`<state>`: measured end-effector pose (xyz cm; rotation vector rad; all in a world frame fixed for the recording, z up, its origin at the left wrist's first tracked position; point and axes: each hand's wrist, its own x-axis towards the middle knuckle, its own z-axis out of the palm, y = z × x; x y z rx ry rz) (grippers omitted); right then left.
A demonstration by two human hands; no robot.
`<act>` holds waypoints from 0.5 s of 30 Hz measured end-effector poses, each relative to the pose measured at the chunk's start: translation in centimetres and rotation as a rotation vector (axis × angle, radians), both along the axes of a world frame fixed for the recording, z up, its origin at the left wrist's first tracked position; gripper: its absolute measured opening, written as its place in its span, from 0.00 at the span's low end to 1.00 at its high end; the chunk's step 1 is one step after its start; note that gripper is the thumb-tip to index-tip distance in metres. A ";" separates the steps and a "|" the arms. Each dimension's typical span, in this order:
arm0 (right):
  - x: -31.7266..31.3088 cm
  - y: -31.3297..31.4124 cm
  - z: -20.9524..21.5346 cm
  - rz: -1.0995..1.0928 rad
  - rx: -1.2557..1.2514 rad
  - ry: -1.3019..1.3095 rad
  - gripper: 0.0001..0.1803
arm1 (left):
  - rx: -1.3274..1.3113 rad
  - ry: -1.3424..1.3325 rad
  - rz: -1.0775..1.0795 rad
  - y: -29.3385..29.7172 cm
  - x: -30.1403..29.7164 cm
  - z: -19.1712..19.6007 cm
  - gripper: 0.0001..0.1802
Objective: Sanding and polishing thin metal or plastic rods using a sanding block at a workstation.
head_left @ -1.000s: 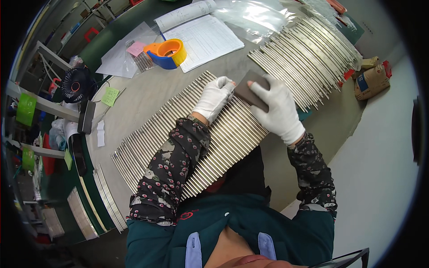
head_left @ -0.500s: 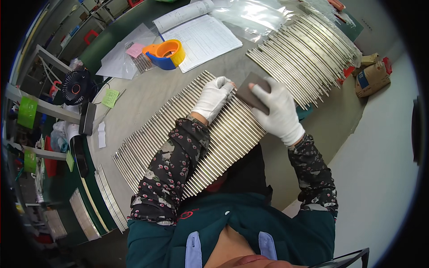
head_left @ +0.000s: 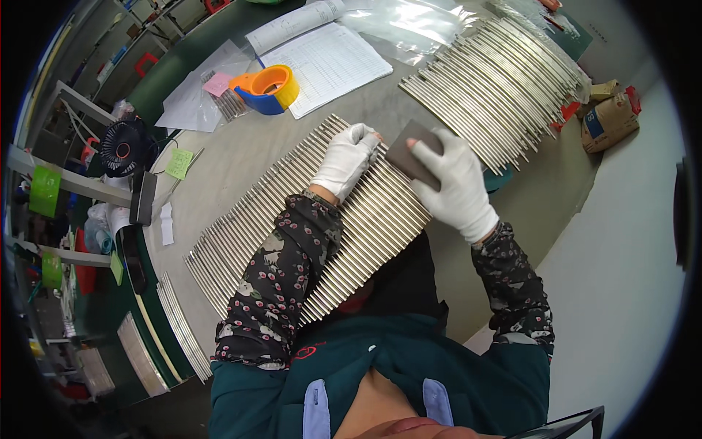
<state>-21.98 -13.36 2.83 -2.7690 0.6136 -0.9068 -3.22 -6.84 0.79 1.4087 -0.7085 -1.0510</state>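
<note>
A row of slim silvery metal rods point(head_left: 365, 238) lies side by side in front of me. My left hand point(head_left: 345, 162), in a white glove with bare fingertips showing, rests on the upper part of this row. Its fingers are curled closed at the rods' right side; what lies between them is hidden. Just right of it, my right hand point(head_left: 459, 183), gloved in white too, grips a flat grey-brown block point(head_left: 411, 152) that looks like a sanding sponge. The thumb and fingers hold its right side, and its left edge is close to my left fingertips.
A second batch of rods point(head_left: 490, 91) lies at the far right. Beyond the near row are an orange-and-blue tape dispenser point(head_left: 265, 101), printed sheets point(head_left: 329, 64) and clear plastic bags point(head_left: 409, 29). A small black fan point(head_left: 126, 148) stands left. A brown sack point(head_left: 611, 121) sits right.
Both hands and the block keep almost the same places. The view has shifted slightly, so the table things appear a little farther left.
</note>
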 end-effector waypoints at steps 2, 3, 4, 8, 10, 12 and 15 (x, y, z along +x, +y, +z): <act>-1.1 -2.7 0.1 -0.322 0.020 0.148 0.29 | -0.003 -0.012 -0.035 -0.1 0.1 -0.1 0.08; -1.4 -2.5 -0.2 -0.261 0.043 0.069 0.30 | 0.000 -0.025 -0.063 -0.2 0.2 -0.1 0.07; -1.1 -1.4 0.1 -0.147 -0.053 -0.028 0.29 | 0.001 -0.027 -0.058 -0.2 0.3 -0.2 0.07; -0.7 -1.1 -0.6 -0.024 -0.023 -0.076 0.29 | 0.003 -0.011 -0.021 -0.1 0.1 0.1 0.08; -1.4 -2.3 0.1 -0.258 -0.058 0.067 0.29 | -0.007 -0.011 -0.064 -0.1 0.3 0.0 0.08; -0.9 -0.7 0.8 -0.059 -0.081 -0.050 0.29 | 0.012 0.000 -0.051 -0.1 0.3 0.1 0.08; -1.0 -0.6 -0.4 0.006 -0.029 -0.013 0.28 | 0.016 -0.011 -0.019 -0.1 -0.1 0.2 0.08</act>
